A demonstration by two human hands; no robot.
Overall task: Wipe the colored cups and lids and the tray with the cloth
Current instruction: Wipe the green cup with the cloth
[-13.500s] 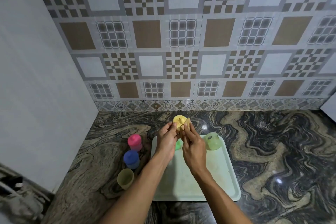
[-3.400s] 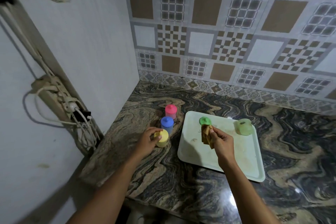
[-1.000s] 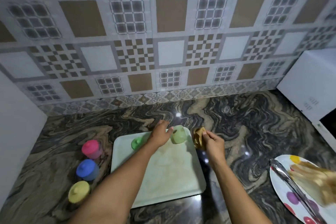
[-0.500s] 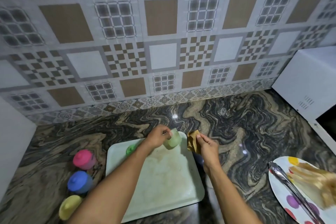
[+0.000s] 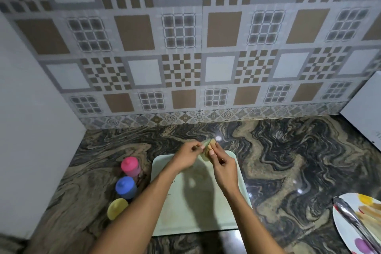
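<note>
Round the matt plastic tray [image 5: 195, 225] the swirled stone counter [image 5: 288, 161] gleams glossy; right of it lie shiny metal tongs [image 5: 350, 218].

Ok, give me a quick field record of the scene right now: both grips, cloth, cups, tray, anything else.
left-hand grip: holds the pale green translucent plastic cup over the tray's far edge
right-hand grip: pinches the tan folded cloth against that cup
tray: pale green rectangular plastic tray on the marbled stone counter
lidded cups: pink lidded plastic cup, blue lidded plastic cup, yellow lidded plastic cup, in a row left of the tray
right edge: white dotted plate with metal tongs
</note>
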